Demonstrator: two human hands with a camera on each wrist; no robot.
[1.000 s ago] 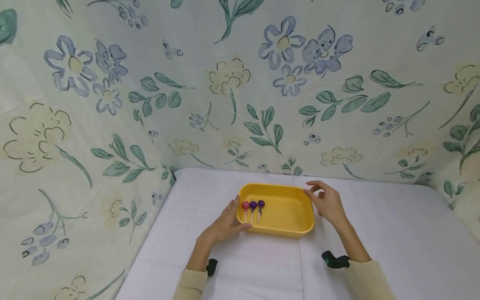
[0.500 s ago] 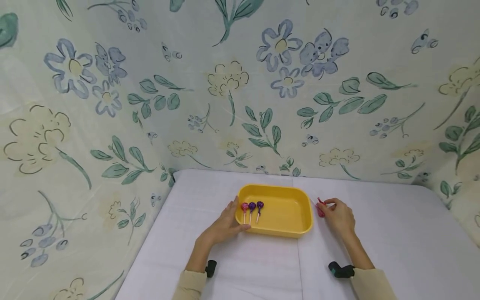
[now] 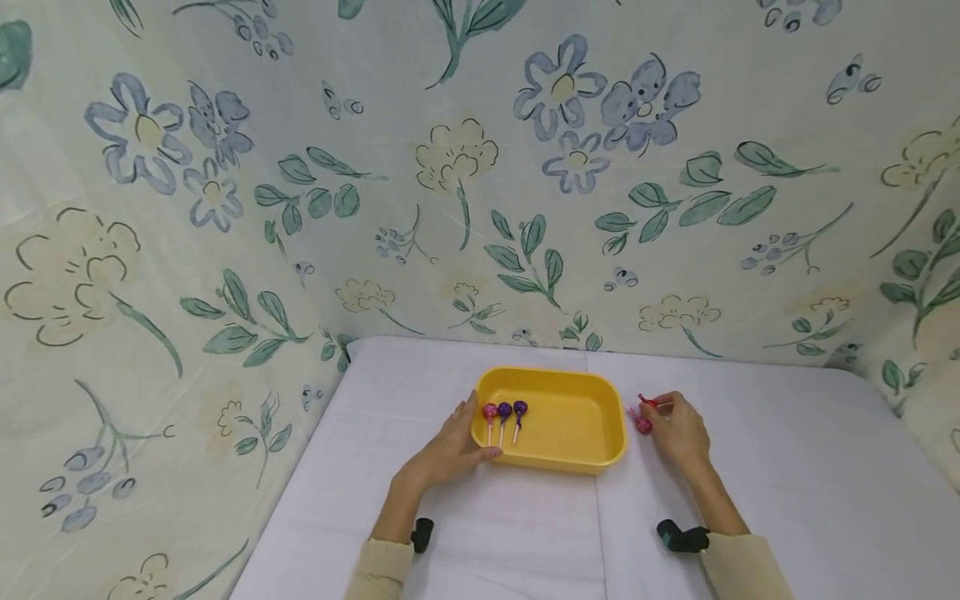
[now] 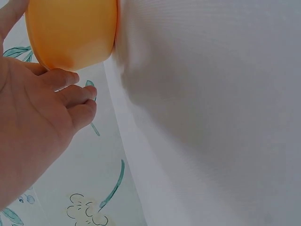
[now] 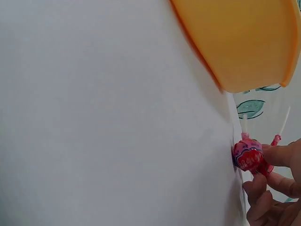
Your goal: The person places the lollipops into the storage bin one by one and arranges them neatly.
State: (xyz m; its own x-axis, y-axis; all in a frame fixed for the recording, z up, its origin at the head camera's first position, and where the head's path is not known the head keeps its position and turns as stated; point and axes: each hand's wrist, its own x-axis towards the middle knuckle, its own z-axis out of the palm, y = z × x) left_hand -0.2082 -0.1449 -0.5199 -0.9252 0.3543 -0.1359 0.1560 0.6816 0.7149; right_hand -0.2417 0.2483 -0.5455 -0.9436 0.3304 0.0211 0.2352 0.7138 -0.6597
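"pink lollipop [image 5: 248, 155], where is it?"
"just right of the yellow tray [image 3: 573, 417], at the fingers of the right hand [image 3: 681, 433], the nearer one; its stick slants towards the tray."
"fingers?"
"pinching a red lollipop [image 5: 276, 140] beside it; whether they grip the pink too, i can't tell. left hand [image 3: 447, 446] holds the tray's left end."
"changed?"
"a second ago the right hand was at the tray's far right corner; three lollipops [image 3: 505, 410] inside it haven't moved."

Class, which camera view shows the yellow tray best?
The head view: it shows the yellow tray from above, its inside and most of its rim. Each wrist view shows only part of its outer wall, cut off at the frame's edge.
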